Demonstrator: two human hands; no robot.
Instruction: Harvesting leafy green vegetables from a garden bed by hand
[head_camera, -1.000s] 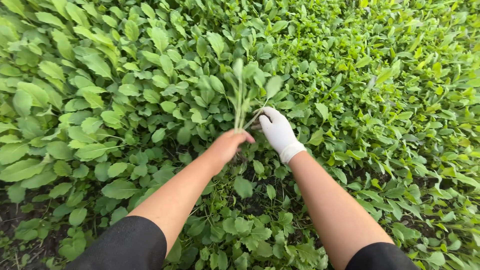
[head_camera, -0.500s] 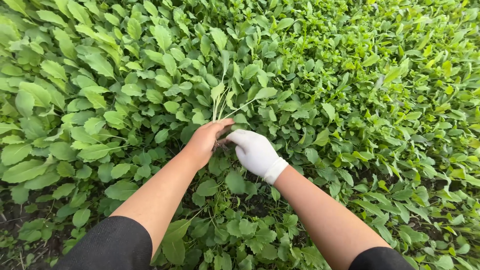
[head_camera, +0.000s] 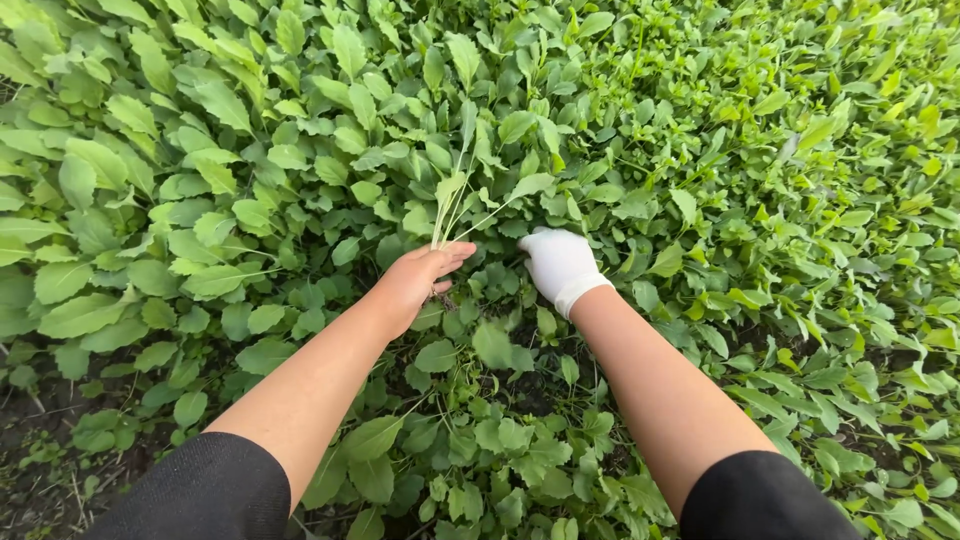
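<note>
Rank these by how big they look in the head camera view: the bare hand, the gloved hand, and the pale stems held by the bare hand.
1. left hand, bare, largest.
2. right hand, in a white glove, close to it; partly hidden in leaves, so unsure.
3. pale stems, thin, clearly smallest.

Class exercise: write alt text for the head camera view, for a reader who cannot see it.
Two arms reach down into a dense bed of leafy greens. The bare left hand holds a few pale stems with leaves on top; the white-gloved right hand presses into the leaves beside it. Dark soil shows at lower left.
</note>
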